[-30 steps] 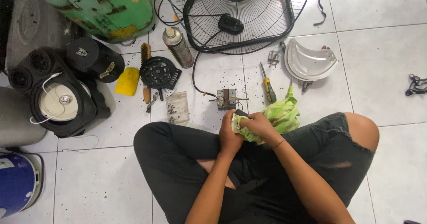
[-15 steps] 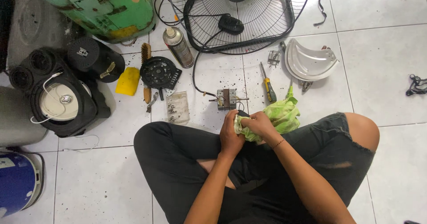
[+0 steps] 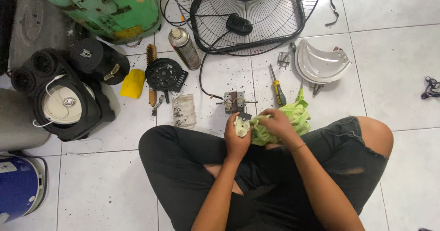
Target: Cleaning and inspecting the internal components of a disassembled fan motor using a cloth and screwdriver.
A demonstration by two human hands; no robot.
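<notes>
**Seated floor work: cream part and green cloth held over the lap**

Far left, a black speaker box (image 3: 64, 100) stands on the white tiled floor (image 3: 403, 79), with a yellow pad (image 3: 133, 83) and a round black vented cover (image 3: 163, 74) beside it. A spray can (image 3: 184, 48) lies just left of the wire fan guard (image 3: 250, 15). Near your knees sit a clear bag of screws (image 3: 184, 110) and a small motor (image 3: 235, 101). Your left hand (image 3: 237, 137) is clenched around a small cream plastic part (image 3: 241, 125), held above your crossed legs. Your right hand (image 3: 277, 123) grasps a green cloth (image 3: 293, 118), pressed against that part. Just beyond lie a yellow-handled screwdriver (image 3: 277, 88) and a white curved cover (image 3: 321, 62).
</notes>
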